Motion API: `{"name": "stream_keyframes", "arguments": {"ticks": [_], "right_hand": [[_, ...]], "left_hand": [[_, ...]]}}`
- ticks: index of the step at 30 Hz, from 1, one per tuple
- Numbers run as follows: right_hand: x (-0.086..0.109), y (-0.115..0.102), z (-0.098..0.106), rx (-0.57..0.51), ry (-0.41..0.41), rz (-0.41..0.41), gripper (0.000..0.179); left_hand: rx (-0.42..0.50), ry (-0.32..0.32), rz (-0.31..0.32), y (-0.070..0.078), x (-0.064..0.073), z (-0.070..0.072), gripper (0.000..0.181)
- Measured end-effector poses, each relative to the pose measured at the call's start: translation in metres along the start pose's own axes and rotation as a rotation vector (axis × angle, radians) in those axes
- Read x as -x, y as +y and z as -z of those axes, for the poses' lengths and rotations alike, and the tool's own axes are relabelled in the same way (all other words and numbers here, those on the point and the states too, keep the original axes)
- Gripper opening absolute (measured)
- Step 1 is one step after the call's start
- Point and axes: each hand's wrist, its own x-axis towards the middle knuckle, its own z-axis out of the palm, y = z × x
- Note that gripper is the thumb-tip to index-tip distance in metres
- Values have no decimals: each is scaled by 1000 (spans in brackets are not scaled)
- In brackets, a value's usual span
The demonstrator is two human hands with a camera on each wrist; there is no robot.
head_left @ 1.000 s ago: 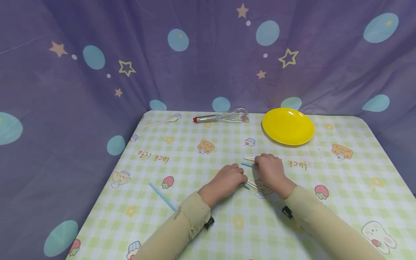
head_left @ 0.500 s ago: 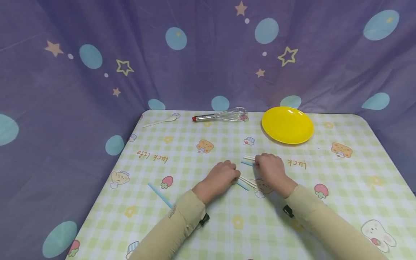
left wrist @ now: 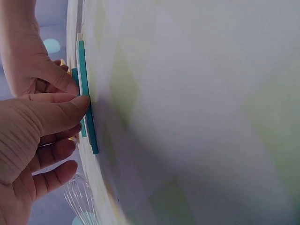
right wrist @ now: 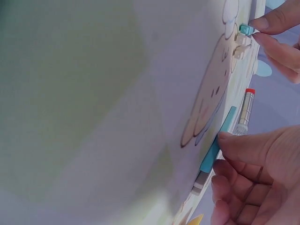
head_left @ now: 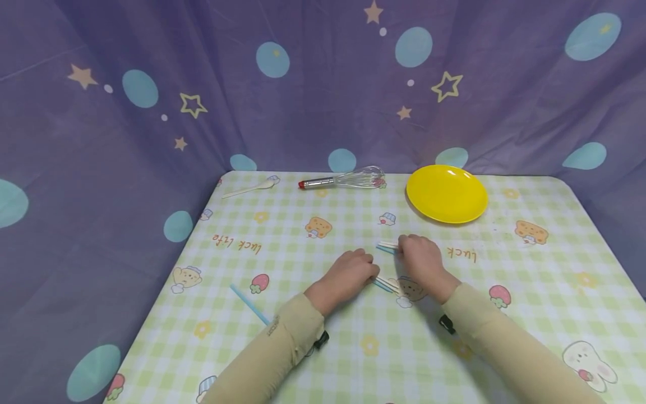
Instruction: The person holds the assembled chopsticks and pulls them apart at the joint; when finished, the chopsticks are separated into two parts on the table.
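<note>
My left hand (head_left: 348,278) pinches the near end of a thin blue stick (left wrist: 83,70) between thumb and forefinger, low over the tablecloth. Pale sticks (head_left: 388,282) lie close alongside that blue one, pointing to the right. Beyond it, my right hand (head_left: 421,259) grips another blue stick (right wrist: 218,140) with its thumb against the side and its fingers curled behind. More pale sticks (head_left: 387,244) poke out to the left of this hand, beside the blue tip. The palm hides the rest of them. Square ends show on the sticks in the right wrist view.
One separate blue stick (head_left: 249,304) lies at the left, partly under my left sleeve. Along the back edge are a pale spoon (head_left: 252,188), a wire whisk (head_left: 343,179) with a red-tipped handle, and a yellow plate (head_left: 446,193). A purple curtain (head_left: 323,84) hangs behind the table.
My left hand has shifted slightly left, then a little back right, and its blue stick now lies closer to the pale ones. The right hand's blue stick has moved up against its pale sticks.
</note>
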Motion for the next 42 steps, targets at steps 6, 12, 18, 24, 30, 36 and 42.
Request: {"name": "stream_keyframes", "arguments": {"ticks": [6, 12, 18, 24, 30, 36, 42], "right_hand": [[-1, 1, 1, 8, -6, -17, 12], [-4, 1, 2, 18, -20, -44, 12], [-5, 3, 4, 8, -41, -64, 13], [-4, 2, 5, 22, -48, -65, 12], [0, -1, 8, 26, -37, -48, 11], [7, -4, 8, -3, -24, -29, 11], [12, -12, 9, -34, -1, 27, 11]], "left_hand": [[-13, -2, 6, 1, -4, -1, 23], [-6, -19, 23, 2, -6, 1, 22], [11, -5, 45, 2, -5, -1, 23], [47, 24, 70, -2, 1, -2, 17], [132, 51, 121, -12, 17, -1, 12], [179, 87, 191, -23, 39, -1, 11], [226, 103, 277, -34, 66, 0, 8]]}}
